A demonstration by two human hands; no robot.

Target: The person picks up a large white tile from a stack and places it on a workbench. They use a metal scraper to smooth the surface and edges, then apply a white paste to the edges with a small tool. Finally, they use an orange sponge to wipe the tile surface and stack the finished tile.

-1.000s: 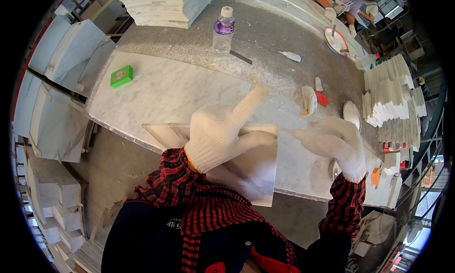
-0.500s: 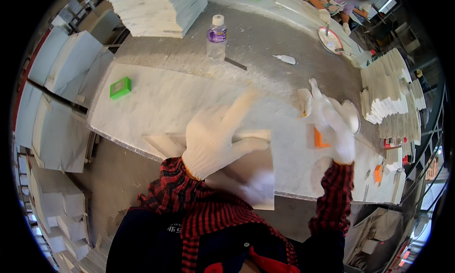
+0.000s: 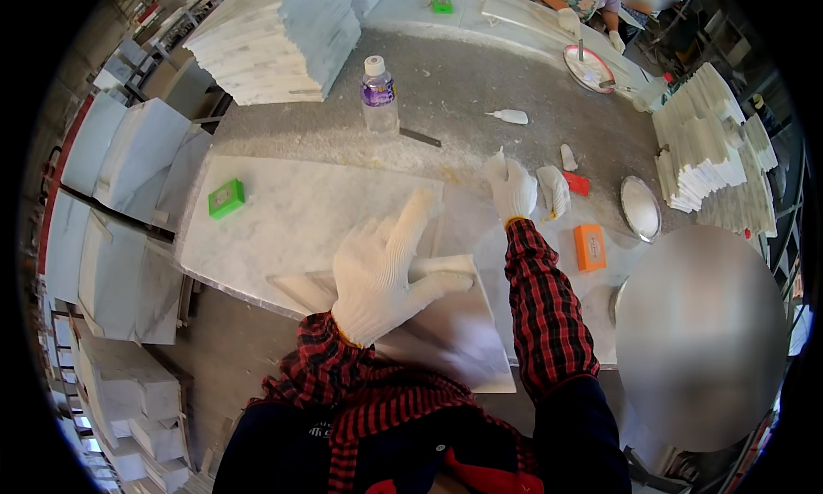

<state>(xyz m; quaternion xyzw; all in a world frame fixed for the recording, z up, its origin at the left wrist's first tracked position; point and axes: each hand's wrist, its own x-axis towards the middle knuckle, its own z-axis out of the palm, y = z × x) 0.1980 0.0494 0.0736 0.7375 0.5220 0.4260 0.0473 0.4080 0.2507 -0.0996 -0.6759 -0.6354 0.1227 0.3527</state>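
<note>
My left hand [image 3: 373,280], in a white knit glove, lies with thumb and index finger spread on a pale stone panel [image 3: 493,357] that overhangs the table's near edge. Its thumb rests along the panel's upper edge. My right hand [image 3: 514,191], gloved too, is over the table to the right, fingers drawn together with a thin pale tip pointing up; what it holds, if anything, I cannot make out. Right beside it lies a crumpled white glove-like piece [image 3: 555,192]. A red box [image 3: 577,183] and an orange box [image 3: 590,247] sit farther right, near a metal dish of white powder [image 3: 640,209].
A clear bottle with purple label [image 3: 379,99] stands beyond a large marble slab [image 3: 291,189] bearing a green box [image 3: 225,199]. Stone stacks rise at far left [image 3: 266,44] and right [image 3: 699,151]. A small white squeeze bottle [image 3: 513,117] lies mid-table. Another person's gloved hand [image 3: 569,20] shows beyond.
My right hand has moved left, away from the powder dish and orange box. My left hand stays on the panel. The view has shifted slightly, and a blurred grey oval now covers the lower right.
</note>
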